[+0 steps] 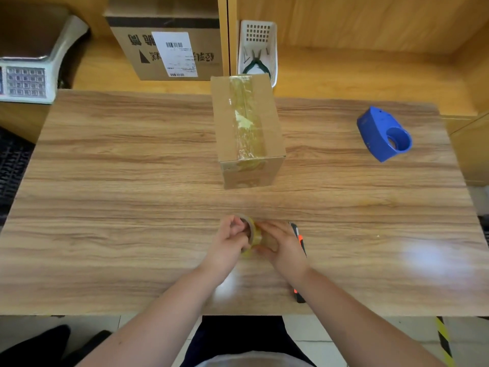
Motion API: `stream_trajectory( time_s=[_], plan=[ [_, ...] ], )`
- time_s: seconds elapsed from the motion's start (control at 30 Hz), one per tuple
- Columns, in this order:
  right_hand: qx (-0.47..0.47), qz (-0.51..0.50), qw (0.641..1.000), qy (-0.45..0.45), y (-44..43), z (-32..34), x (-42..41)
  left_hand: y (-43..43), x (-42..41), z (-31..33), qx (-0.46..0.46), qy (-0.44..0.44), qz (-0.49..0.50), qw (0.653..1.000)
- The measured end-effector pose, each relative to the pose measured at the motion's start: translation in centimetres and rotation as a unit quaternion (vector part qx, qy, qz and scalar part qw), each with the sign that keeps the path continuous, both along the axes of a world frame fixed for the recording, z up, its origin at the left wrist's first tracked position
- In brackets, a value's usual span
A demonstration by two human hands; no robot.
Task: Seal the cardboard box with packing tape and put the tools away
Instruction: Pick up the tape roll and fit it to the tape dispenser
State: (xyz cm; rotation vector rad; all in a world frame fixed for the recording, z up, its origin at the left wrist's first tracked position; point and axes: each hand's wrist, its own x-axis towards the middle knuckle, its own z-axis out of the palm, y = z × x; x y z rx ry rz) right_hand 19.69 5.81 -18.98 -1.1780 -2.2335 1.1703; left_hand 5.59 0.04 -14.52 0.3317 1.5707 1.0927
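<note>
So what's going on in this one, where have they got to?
A person holds a roll of clear yellowish packing tape in both hands, left hand and right hand, low over the near part of the wood-grain table. The small brown cardboard box farther back already has tape along its top seam. An orange-and-black utility knife lies partly under the right forearm, and a blue plastic tape dispenser sits empty on the right. Nothing looks put away yet.

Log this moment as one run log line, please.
both hands hold tape roll | box taped | dispenser on table | knife under right hand
</note>
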Motion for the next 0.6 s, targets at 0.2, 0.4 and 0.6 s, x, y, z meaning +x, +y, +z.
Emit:
stream_trajectory(
  time_s=[0.2, 0.4, 0.6],
  plan=[
    [0.122, -0.002, 0.992, 0.024, 2.0, 0.9, -1.3, 1.8, -1.2, 0.5, 0.046, -0.017, 0.028, 0.998],
    [0.162, -0.018, 0.986, 0.026, 2.5, 0.7, -2.1, 1.9, -2.1, 0.0, 0.059, -0.025, 0.056, 0.996],
    [0.110, -0.015, 0.993, 0.043, 2.8, 1.6, -3.3, 0.5, -2.6, -0.4, 0.081, 0.030, -0.027, 0.996]
  ],
)
